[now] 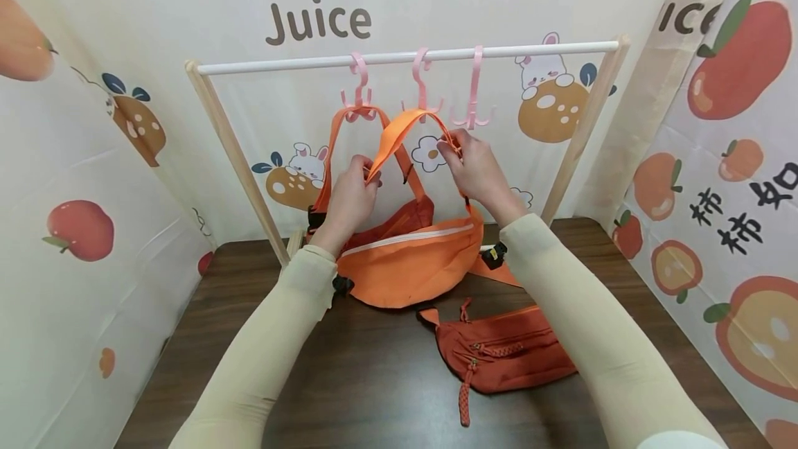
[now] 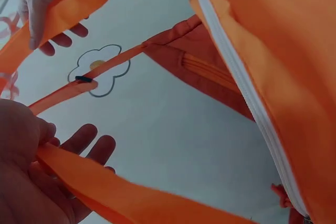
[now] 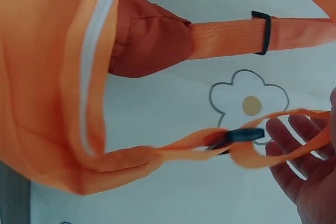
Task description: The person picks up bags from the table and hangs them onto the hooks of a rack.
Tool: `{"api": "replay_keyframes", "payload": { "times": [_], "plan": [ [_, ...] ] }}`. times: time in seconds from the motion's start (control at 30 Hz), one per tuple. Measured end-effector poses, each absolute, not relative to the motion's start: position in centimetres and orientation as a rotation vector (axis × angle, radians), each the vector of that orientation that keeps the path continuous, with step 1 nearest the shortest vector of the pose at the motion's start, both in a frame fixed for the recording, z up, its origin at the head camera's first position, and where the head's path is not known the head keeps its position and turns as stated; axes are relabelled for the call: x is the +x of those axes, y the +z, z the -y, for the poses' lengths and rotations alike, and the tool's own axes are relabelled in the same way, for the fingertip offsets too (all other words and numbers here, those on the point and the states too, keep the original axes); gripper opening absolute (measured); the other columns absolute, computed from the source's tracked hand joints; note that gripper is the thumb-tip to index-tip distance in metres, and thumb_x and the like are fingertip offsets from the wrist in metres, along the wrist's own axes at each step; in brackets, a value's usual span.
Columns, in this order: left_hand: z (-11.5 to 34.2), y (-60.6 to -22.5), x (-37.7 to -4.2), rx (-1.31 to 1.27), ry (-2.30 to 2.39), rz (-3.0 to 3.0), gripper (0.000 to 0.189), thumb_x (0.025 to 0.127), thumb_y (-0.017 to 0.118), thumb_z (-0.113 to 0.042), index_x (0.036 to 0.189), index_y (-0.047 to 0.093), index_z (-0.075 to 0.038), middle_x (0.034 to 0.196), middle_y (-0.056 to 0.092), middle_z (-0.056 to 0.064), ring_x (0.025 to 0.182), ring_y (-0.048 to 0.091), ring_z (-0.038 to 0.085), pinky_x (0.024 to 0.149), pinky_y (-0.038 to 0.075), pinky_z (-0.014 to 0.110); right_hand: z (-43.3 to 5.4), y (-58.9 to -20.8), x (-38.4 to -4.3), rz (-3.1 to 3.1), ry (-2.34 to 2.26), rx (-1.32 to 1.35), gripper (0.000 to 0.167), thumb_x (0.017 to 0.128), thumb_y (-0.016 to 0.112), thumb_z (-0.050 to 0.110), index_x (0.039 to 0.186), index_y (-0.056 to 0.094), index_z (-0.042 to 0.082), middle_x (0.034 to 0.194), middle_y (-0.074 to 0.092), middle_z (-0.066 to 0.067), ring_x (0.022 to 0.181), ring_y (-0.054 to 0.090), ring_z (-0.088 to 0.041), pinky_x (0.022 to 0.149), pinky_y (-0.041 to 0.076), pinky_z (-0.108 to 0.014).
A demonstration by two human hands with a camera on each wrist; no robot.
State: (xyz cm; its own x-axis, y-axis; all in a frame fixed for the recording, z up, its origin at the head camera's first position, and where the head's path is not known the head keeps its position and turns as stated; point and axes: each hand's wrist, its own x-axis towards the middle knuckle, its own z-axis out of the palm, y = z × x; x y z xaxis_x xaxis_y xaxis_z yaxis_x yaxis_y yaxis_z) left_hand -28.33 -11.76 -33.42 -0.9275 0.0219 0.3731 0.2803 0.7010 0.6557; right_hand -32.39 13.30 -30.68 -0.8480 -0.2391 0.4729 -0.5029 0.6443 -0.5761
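An orange waist bag (image 1: 408,272) with a white zipper hangs from its raised strap (image 1: 394,136), low over the table in the head view. My left hand (image 1: 352,196) pinches the left side of that strap between thumb and fingers. On the other side, my right hand (image 1: 476,166) holds the strap near its top. The strap arches in front of the middle pink hook (image 1: 422,82); whether it touches the prongs I cannot tell. Behind, a rust-red waist bag (image 1: 405,219) hangs by its strap from the left pink hook (image 1: 359,82). In the right wrist view, a black buckle (image 3: 244,136) sits on the held strap.
A white rail (image 1: 280,64) on wooden posts carries the hooks, including a right pink hook (image 1: 474,89) with nothing on it. Another rust-red waist bag (image 1: 499,359) lies on the dark wooden table (image 1: 349,393), partly behind my right sleeve. Printed curtains stand around the table.
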Motion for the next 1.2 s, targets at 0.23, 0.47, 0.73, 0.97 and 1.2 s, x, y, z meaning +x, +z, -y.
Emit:
{"api": "replay_keyframes", "payload": {
  "times": [0.23, 0.47, 0.73, 0.97, 1.2],
  "plan": [
    [11.8, -34.4, -28.2, -0.270, -1.080, 2.549, 0.027, 0.108, 0.064, -0.021, 0.128, 0.054, -0.007, 0.104, 0.070, 0.011, 0.084, 0.065, 0.027, 0.074, 0.058, 0.043, -13.4, -31.5, -32.2, 2.491, 1.084, 0.632, 0.031, 0.111, 0.059, 0.030, 0.132, 0.061, 0.008, 0.114, 0.073, -0.010, 0.085, 0.058, -0.026, 0.069, 0.052, -0.040],
    [12.0, -34.8, -28.1, -0.304, -1.131, 2.545, 0.032, 0.106, 0.069, -0.027, 0.128, 0.054, -0.009, 0.103, 0.067, 0.009, 0.083, 0.064, 0.026, 0.070, 0.056, 0.040, -13.5, -31.8, -32.0, 2.464, 1.096, 0.639, 0.039, 0.107, 0.068, 0.035, 0.130, 0.061, 0.005, 0.094, 0.063, -0.007, 0.077, 0.056, -0.026, 0.064, 0.049, -0.040],
    [12.2, -35.0, -27.6, -0.349, -1.157, 2.585, 0.043, 0.103, 0.073, -0.032, 0.134, 0.052, -0.011, 0.107, 0.064, 0.007, 0.087, 0.064, 0.023, 0.074, 0.059, 0.039, -13.8, -32.2, -31.8, 2.488, 1.077, 0.655, 0.057, 0.103, 0.069, 0.049, 0.138, 0.058, 0.005, 0.101, 0.064, -0.007, 0.089, 0.061, -0.023, 0.070, 0.055, -0.040],
    [12.4, -35.2, -27.0, -0.371, -1.151, 2.577, 0.058, 0.100, 0.076, -0.036, 0.142, 0.050, -0.008, 0.120, 0.065, 0.015, 0.101, 0.065, 0.028, 0.086, 0.057, 0.046, -14.3, -32.3, -31.3, 2.525, 1.122, 0.648, 0.075, 0.095, 0.074, 0.058, 0.149, 0.052, 0.010, 0.124, 0.066, -0.012, 0.107, 0.063, -0.028, 0.083, 0.056, -0.046],
    [12.7, -35.9, -26.4, -0.348, -1.166, 2.526, 0.071, 0.096, 0.080, -0.039, 0.149, 0.048, -0.006, 0.131, 0.060, 0.011, 0.115, 0.059, 0.029, 0.098, 0.054, 0.047, -15.7, -32.8, -30.0, 2.563, 1.145, 0.637, 0.090, 0.092, 0.070, 0.068, 0.157, 0.044, 0.011, 0.140, 0.058, -0.009, 0.122, 0.057, -0.027, 0.096, 0.053, -0.053]
  ]
}}
